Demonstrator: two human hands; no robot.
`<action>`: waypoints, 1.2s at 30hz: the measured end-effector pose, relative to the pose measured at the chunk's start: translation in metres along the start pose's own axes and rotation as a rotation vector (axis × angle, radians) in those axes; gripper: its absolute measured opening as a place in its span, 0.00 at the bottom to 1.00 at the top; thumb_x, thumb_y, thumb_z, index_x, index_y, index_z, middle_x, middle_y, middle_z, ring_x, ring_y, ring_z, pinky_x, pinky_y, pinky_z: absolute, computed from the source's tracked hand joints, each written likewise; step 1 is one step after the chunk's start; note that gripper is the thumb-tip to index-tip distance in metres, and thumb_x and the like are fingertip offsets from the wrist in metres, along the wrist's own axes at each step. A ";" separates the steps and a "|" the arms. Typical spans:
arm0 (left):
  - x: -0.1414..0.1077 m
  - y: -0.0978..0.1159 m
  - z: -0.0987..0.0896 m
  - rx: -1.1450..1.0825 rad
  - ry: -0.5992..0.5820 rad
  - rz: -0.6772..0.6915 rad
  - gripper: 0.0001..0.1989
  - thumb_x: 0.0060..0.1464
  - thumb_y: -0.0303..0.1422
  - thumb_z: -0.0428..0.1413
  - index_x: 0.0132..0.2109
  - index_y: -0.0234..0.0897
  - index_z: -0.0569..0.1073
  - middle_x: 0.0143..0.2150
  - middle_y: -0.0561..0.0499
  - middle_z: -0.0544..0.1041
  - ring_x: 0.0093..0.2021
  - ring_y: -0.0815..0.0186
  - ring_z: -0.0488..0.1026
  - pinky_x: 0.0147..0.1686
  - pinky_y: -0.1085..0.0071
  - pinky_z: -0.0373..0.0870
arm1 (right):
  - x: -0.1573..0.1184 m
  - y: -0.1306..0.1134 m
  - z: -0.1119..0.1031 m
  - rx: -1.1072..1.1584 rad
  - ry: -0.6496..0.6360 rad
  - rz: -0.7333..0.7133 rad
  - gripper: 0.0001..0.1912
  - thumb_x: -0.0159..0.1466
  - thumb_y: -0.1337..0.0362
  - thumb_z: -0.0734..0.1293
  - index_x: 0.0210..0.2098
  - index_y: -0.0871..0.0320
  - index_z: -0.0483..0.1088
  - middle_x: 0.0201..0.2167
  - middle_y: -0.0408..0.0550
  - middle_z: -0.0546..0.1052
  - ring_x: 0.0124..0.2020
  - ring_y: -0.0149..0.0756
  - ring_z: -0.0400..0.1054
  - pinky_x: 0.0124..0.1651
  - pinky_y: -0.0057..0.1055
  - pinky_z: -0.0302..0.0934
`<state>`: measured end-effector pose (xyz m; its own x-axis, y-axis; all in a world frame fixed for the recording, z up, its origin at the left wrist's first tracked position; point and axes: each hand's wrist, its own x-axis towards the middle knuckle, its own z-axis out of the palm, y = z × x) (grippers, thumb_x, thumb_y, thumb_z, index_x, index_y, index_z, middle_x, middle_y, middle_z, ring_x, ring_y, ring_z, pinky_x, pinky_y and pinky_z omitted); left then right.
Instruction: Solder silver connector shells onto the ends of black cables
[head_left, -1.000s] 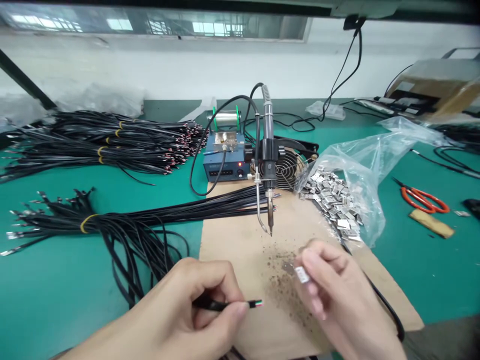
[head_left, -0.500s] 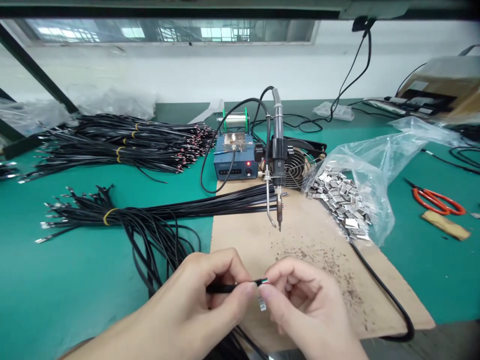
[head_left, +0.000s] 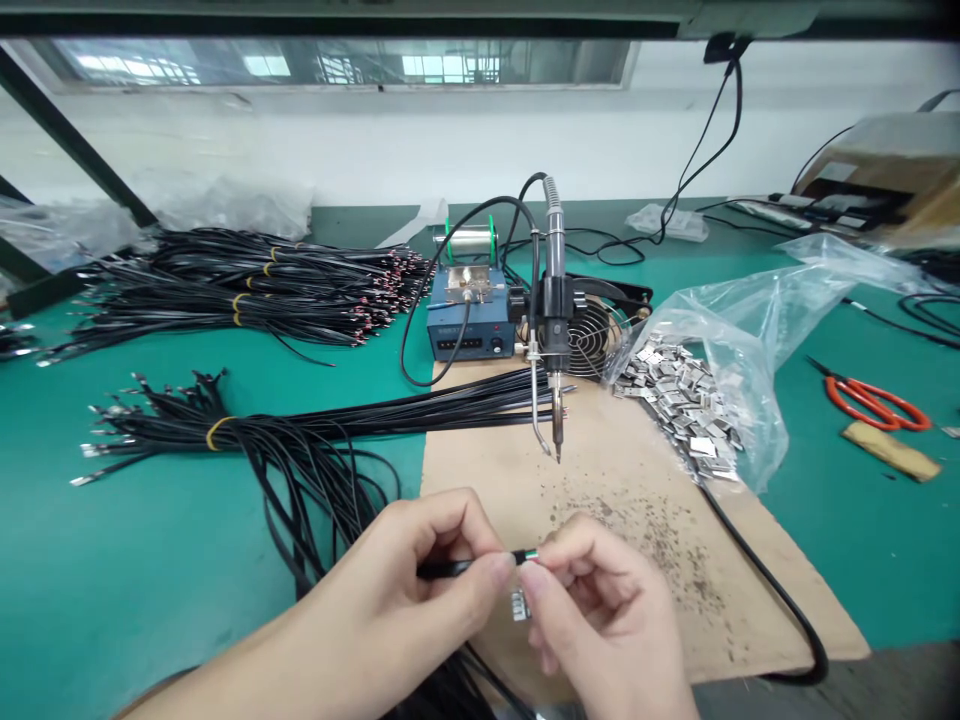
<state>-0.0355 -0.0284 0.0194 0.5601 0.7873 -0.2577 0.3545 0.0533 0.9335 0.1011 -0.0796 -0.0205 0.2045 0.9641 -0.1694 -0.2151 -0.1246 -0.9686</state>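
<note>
So the left hand (head_left: 420, 600) has its grip pinched tight on a black cable (head_left: 446, 569), coloured wire ends (head_left: 532, 554) poking out toward the right hand (head_left: 607, 600). Right grip's closed too, fingertips right at those wires, with a small silvery connector (head_left: 520, 605) held just under the thumb. It's all above the cardboard (head_left: 487, 460) on the green counter (head_left: 187, 540), with a soldering iron (head_left: 556, 400) pointing down behind.
</note>
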 end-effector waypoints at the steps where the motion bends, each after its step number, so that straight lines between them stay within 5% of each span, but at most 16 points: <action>1: -0.001 0.000 -0.001 -0.003 0.006 0.002 0.11 0.56 0.33 0.50 0.26 0.37 0.62 0.22 0.59 0.60 0.23 0.72 0.54 0.22 0.78 0.52 | 0.001 0.000 -0.003 -0.022 -0.006 -0.009 0.09 0.52 0.59 0.71 0.21 0.56 0.68 0.13 0.38 0.64 0.13 0.27 0.53 0.16 0.24 0.49; 5: -0.005 -0.002 -0.004 -0.016 -0.014 -0.041 0.12 0.57 0.34 0.50 0.27 0.37 0.61 0.22 0.60 0.57 0.23 0.72 0.50 0.21 0.78 0.49 | 0.006 0.001 -0.016 -0.165 0.013 -0.239 0.03 0.55 0.66 0.68 0.26 0.54 0.76 0.16 0.41 0.70 0.17 0.30 0.60 0.20 0.26 0.56; 11: -0.004 -0.001 -0.005 -0.029 -0.078 -0.104 0.11 0.56 0.33 0.52 0.28 0.37 0.61 0.23 0.60 0.57 0.25 0.72 0.51 0.23 0.77 0.50 | 0.012 0.001 -0.026 -0.378 -0.144 -0.625 0.11 0.56 0.74 0.68 0.34 0.54 0.78 0.19 0.42 0.72 0.19 0.30 0.64 0.21 0.25 0.57; 28: -0.002 -0.003 -0.005 -0.041 -0.106 -0.087 0.11 0.57 0.33 0.51 0.28 0.37 0.61 0.24 0.60 0.56 0.26 0.72 0.51 0.24 0.77 0.51 | 0.020 -0.001 -0.035 -0.469 -0.211 -0.922 0.15 0.57 0.79 0.66 0.41 0.60 0.75 0.19 0.42 0.67 0.17 0.29 0.59 0.18 0.26 0.53; 36: -0.004 -0.007 -0.003 0.002 -0.095 -0.105 0.10 0.57 0.34 0.51 0.29 0.37 0.60 0.25 0.61 0.56 0.23 0.74 0.49 0.20 0.79 0.48 | 0.018 -0.004 -0.037 -0.465 -0.243 -0.812 0.11 0.58 0.77 0.66 0.35 0.59 0.76 0.17 0.41 0.67 0.16 0.27 0.57 0.18 0.26 0.49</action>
<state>-0.0426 -0.0300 0.0145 0.5878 0.7159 -0.3768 0.4168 0.1311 0.8995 0.1410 -0.0703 -0.0263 -0.0899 0.8131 0.5752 0.3150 0.5711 -0.7580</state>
